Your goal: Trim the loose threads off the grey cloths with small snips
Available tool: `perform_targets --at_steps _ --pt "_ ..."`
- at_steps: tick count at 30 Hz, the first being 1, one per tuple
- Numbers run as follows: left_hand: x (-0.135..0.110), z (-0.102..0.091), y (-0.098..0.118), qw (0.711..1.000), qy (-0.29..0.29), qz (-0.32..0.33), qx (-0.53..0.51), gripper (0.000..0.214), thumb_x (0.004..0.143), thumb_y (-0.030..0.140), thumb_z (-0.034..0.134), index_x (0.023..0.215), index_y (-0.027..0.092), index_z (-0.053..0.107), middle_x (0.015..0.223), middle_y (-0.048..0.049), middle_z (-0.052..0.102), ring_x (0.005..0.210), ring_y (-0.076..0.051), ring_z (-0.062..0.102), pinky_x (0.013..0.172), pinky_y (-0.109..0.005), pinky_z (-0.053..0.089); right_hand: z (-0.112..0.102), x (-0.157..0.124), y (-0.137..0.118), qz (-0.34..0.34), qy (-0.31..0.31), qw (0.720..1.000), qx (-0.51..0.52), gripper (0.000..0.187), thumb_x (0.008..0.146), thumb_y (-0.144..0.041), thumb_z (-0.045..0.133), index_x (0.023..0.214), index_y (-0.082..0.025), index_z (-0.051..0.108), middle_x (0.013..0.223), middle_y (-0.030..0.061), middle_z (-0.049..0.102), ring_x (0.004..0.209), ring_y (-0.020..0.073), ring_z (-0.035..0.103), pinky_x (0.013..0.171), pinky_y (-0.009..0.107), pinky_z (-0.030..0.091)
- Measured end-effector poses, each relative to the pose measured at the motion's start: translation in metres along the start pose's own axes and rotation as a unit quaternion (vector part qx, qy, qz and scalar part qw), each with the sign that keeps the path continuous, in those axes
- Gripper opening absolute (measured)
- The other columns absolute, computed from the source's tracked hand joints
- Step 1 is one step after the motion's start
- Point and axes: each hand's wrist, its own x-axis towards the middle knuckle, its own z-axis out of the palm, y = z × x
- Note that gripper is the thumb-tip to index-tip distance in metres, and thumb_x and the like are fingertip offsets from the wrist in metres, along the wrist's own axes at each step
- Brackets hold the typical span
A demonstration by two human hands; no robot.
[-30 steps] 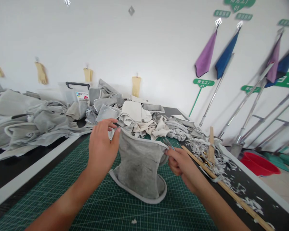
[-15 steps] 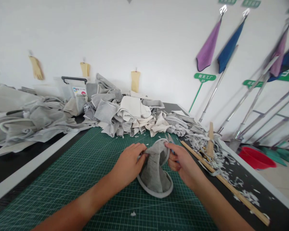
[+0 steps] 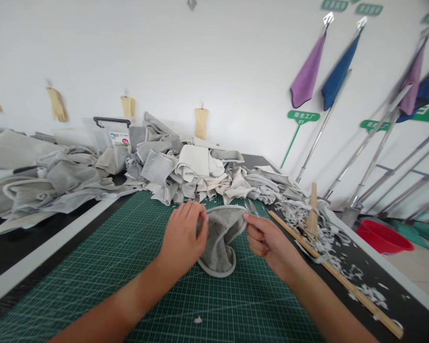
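Both my hands hold a small grey fabric piece (image 3: 219, 238) with a pale bound edge, its lower end resting on the green cutting mat (image 3: 128, 267). My left hand (image 3: 184, 236) pinches the piece's upper left edge with closed fingers. My right hand (image 3: 268, 238) grips the upper right edge and also holds small metal scissors (image 3: 250, 206), whose tips stick up past my fingers.
A heap of grey and cream fabric pieces (image 3: 196, 174) lies across the back of the mat, with more grey cloth (image 3: 39, 186) at the left. A long wooden ruler (image 3: 336, 274) and fabric scraps (image 3: 307, 214) lie at the right. A red basin (image 3: 384, 236) sits on the floor.
The grey piece was held up and spread wide; my hands have lowered it to the mat and drawn closer together, so it now hangs bunched and narrower.
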Motion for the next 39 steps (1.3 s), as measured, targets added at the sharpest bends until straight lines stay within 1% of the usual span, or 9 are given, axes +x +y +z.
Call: perform_targets --at_steps 5,9,13,18,25,30,34,36,39 --pt "-0.013 0.010 0.007 0.981 -0.166 0.029 -0.097 0.026 0.096 0.047 0.052 0.099 0.023 0.061 0.096 -0.0050 0.066 0.092 -0.024 0.060 0.081 -0.035 0.046 0.000 0.003 0.004 -0.011 0.024 1.000 0.014 0.057 0.088 -0.046 0.067 0.057 -0.022 0.026 0.045 -0.0117 0.017 0.036 0.0028 0.013 0.037 0.022 0.009" --pt "-0.019 0.021 0.005 0.967 -0.219 0.067 -0.113 0.027 0.096 0.048 0.055 0.101 0.022 0.063 0.102 -0.0059 0.067 0.097 -0.024 0.060 0.087 -0.035 0.045 0.000 0.006 0.008 -0.029 0.055 0.998 0.015 0.054 0.086 -0.047 0.070 0.060 -0.022 0.030 0.047 -0.0118 0.021 0.036 0.0026 0.015 0.036 0.021 0.010" --pt "-0.015 0.027 -0.005 0.974 -0.212 0.056 -0.062 0.027 0.101 0.034 0.044 0.083 0.021 0.058 0.087 -0.0046 0.065 0.089 -0.022 0.060 0.080 -0.032 0.044 -0.004 0.007 0.007 -0.065 0.118 0.991 -0.027 0.052 0.083 -0.052 0.072 0.066 -0.022 0.034 0.048 -0.0121 0.024 0.037 0.0028 0.016 0.036 0.019 0.010" --pt "-0.005 0.020 -0.021 0.981 -0.189 0.029 -0.026 0.025 0.102 0.033 0.041 0.087 0.022 0.058 0.087 -0.0031 0.066 0.087 -0.021 0.060 0.079 -0.030 0.043 -0.011 0.006 0.000 -0.104 0.185 0.976 -0.059 0.049 0.080 -0.051 0.075 0.069 -0.022 0.037 0.049 -0.0125 0.024 0.037 0.0026 0.016 0.035 0.017 0.011" --pt "-0.003 0.017 -0.021 0.984 -0.173 0.011 -0.034 0.026 0.101 0.037 0.041 0.084 0.023 0.055 0.084 -0.0015 0.065 0.083 -0.020 0.061 0.075 -0.029 0.042 -0.016 0.009 -0.004 -0.111 0.179 0.976 -0.057 0.056 0.082 -0.052 0.074 0.062 -0.022 0.031 0.049 -0.0116 0.020 0.038 0.0026 0.017 0.036 0.019 0.012" --pt "-0.006 0.023 -0.036 0.984 -0.144 -0.104 -0.005 0.031 0.099 0.047 0.043 0.093 0.020 0.059 0.084 -0.0056 0.067 0.079 -0.022 0.064 0.071 -0.030 0.042 -0.014 0.006 -0.006 -0.083 0.120 0.989 -0.005 0.059 0.084 -0.050 0.073 0.058 -0.022 0.027 0.049 -0.0113 0.018 0.038 0.0031 0.016 0.038 0.021 0.012" --pt "-0.002 0.027 -0.045 0.937 -0.272 -0.195 -0.099 0.067 0.096 0.068 0.027 0.073 0.018 0.065 0.065 -0.0067 0.068 0.061 -0.021 0.062 0.061 -0.029 0.041 -0.013 0.006 -0.006 -0.076 0.083 0.993 0.040 0.059 0.087 -0.047 0.070 0.056 -0.022 0.028 0.047 -0.0109 0.017 0.036 0.0036 0.016 0.037 0.022 0.010" --pt "0.000 0.026 -0.042 0.879 -0.346 -0.255 -0.208 0.076 0.091 0.076 0.023 0.078 0.017 0.069 0.063 -0.0072 0.069 0.049 -0.018 0.057 0.051 -0.027 0.040 -0.013 0.005 -0.006 -0.066 0.059 0.994 0.064 0.060 0.090 -0.046 0.068 0.055 -0.022 0.026 0.046 -0.0107 0.016 0.036 0.0037 0.015 0.037 0.022 0.010" --pt "-0.002 0.021 -0.033 0.779 -0.405 -0.327 -0.350 0.076 0.084 0.083 0.035 0.102 0.015 0.065 0.077 -0.0105 0.076 0.049 -0.017 0.059 0.044 -0.026 0.044 -0.013 0.004 -0.008 -0.050 0.032 0.993 0.104 0.062 0.092 -0.045 0.065 0.055 -0.022 0.021 0.045 -0.0104 0.015 0.036 0.0037 0.013 0.036 0.022 0.012"
